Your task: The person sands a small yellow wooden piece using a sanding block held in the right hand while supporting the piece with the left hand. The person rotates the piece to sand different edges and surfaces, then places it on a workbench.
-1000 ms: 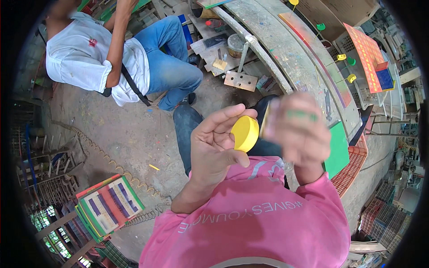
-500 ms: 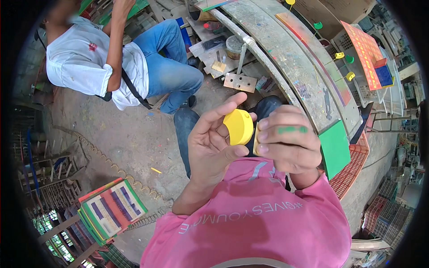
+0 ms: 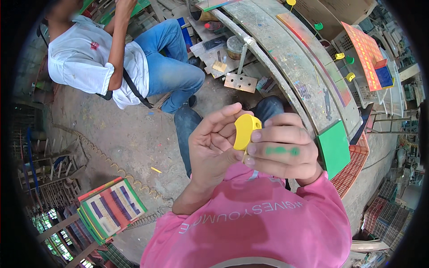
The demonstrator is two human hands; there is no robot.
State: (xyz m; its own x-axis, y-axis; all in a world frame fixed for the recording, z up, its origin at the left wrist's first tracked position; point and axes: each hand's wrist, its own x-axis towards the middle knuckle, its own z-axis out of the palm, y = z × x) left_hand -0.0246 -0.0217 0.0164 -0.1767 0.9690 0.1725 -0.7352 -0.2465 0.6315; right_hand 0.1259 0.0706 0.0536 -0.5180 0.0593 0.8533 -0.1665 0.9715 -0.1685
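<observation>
A yellow crescent-shaped piece (image 3: 243,132) with a small hole in its edge is held up in front of my chest. My left hand (image 3: 212,145) grips it, thumb below and fingers curled behind. My right hand (image 3: 283,145), with green paint across its fingers, is closed against the right side of the piece. A thin pale-yellow edge shows under its fingertips; what it belongs to is mostly hidden.
A paint-stained bench (image 3: 295,67) curves along the right, with a green board (image 3: 334,149) at its near end. A seated person (image 3: 100,58) is at the left. A stack of coloured boards (image 3: 112,210) stands lower left, near a coiled hose (image 3: 96,149).
The yellow piece has turned in my left hand, so its holed edge now faces my right hand. My right hand has shifted left and its fingertips now meet the piece.
</observation>
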